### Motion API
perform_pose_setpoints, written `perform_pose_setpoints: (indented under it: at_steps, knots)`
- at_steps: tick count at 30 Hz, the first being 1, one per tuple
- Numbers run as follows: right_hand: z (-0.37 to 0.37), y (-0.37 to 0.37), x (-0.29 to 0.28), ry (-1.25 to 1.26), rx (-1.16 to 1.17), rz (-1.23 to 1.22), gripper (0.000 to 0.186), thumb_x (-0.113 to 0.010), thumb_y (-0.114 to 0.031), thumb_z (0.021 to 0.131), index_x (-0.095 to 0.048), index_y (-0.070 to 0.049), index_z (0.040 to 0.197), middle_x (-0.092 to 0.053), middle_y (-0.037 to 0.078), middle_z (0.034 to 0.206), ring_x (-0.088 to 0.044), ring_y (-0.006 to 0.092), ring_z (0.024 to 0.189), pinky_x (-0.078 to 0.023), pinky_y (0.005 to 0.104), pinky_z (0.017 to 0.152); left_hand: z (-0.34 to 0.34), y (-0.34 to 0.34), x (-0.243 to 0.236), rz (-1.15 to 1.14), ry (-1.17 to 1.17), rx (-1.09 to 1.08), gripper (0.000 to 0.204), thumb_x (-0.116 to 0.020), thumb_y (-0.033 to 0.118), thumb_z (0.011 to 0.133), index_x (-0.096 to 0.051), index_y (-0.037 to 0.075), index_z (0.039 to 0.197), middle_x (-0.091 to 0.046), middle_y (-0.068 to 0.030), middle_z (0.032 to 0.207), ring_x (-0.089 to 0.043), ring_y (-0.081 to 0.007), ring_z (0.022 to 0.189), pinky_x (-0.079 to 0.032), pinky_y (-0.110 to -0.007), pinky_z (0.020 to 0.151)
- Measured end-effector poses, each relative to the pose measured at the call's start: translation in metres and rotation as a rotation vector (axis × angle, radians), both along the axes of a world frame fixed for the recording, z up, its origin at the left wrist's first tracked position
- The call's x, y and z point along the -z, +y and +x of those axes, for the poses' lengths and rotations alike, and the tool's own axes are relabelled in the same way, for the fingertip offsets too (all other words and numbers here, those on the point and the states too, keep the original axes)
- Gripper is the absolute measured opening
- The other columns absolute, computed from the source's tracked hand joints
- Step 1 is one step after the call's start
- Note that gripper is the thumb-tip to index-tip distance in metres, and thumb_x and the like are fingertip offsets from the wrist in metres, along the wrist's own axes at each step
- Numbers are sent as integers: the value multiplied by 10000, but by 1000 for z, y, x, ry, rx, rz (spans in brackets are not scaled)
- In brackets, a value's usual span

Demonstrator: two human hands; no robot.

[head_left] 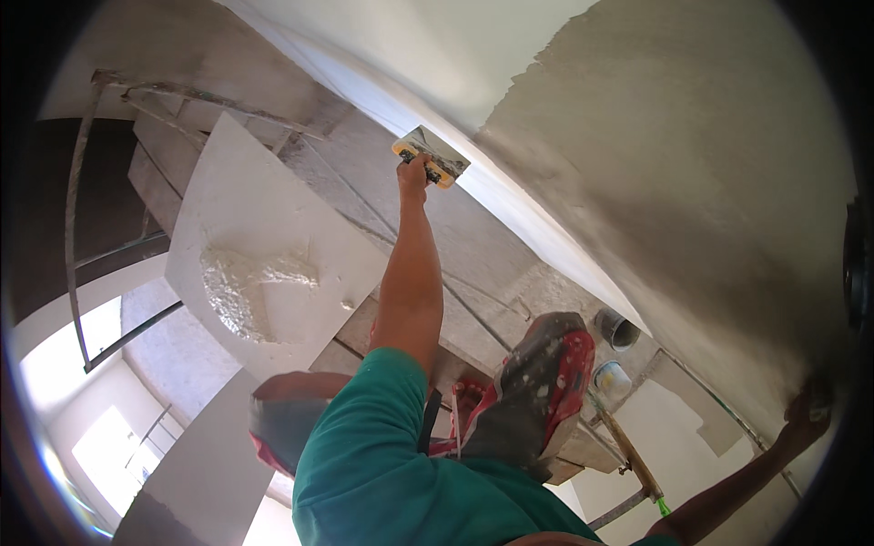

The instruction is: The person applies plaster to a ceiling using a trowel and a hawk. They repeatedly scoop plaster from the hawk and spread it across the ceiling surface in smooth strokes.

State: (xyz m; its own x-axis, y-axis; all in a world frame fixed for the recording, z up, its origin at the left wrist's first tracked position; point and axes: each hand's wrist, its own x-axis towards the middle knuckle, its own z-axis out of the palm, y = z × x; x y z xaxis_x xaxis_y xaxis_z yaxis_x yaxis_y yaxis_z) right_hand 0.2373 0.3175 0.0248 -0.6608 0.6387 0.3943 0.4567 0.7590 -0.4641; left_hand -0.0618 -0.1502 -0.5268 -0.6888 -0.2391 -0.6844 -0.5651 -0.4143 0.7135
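Observation:
My left hand (414, 175), at the end of a bare arm below a teal sleeve, is closed round the grip of a plastering trowel (440, 148). This trowel has a flat metal blade with yellow and dark parts, and grey smears show on it. It is held out near the lower edge of the wall. At the far right my right hand (807, 411) is bent in shadow against the plastered wall (692, 136); something small and greyish seems to be in its fingers, too dark to name. Left of my arm, a white board (228, 173) carries a wet white plaster heap (241, 291).
Metal scaffold bars (73, 209) stand at the left. Below right of my knees are a dark bucket (619, 329) and a pale bucket (612, 378). Wooden planks (569, 450) lie beneath my legs. A bar with a green end (663, 506) is near my right forearm.

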Motion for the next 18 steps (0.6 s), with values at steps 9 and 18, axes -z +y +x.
perform_pose_setpoints:
  at_steps: [9, 18]
  knots:
    - [41, 51, -1, 85, -31, 35, 264, -649, -40, 772, -589, -16, 1029, -557, 18, 664, -383, 41, 442, -249, 203, 374, -39, 25, 24, 71, 20, 47, 209, -624, 157, 701, -555, 11, 833, -566, -68, 684, -521, -148, 518, -385, -272, 432]
    - [-9, 0, 9, -41, 176, 60, 490, -740, -156, 709, -512, -15, 1118, -535, 32, 748, -436, 73, 489, -332, 207, 409, -47, 31, -134, 51, 257, 128, 152, -601, 130, 703, -561, -13, 738, -510, -50, 596, -431, -112, 444, -322, -238, 378]
